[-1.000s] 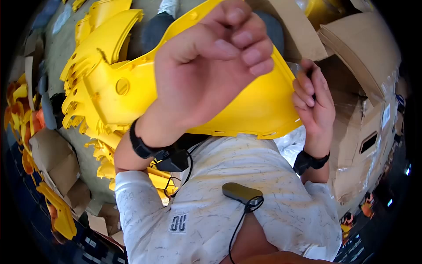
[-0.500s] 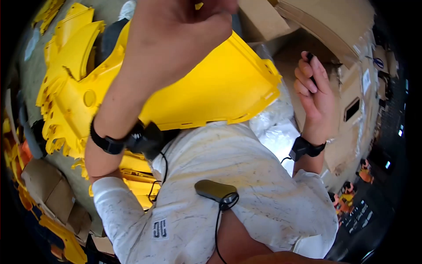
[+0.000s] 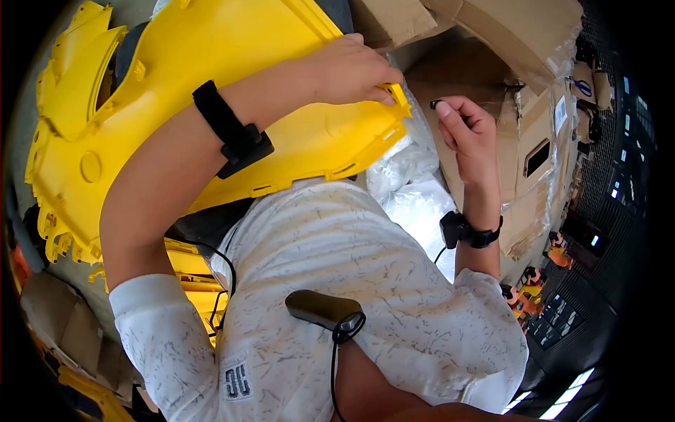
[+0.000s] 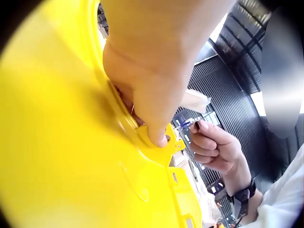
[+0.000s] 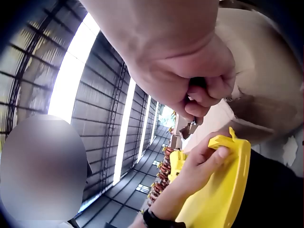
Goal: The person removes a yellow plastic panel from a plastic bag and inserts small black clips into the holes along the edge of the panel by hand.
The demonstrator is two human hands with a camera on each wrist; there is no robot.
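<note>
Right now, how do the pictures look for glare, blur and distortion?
Head view: a fisheye bend with dark corners, and the clear plastic glaring nearly white; left wrist view: the near surface of the yellow panel looks soft, out of focus; right wrist view: the roof strips burn out to white.

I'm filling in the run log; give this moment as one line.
left hand: grips yellow panel near corner | right hand: pinches small black piece, apart from panel | cardboard box: open, near right hand
</note>
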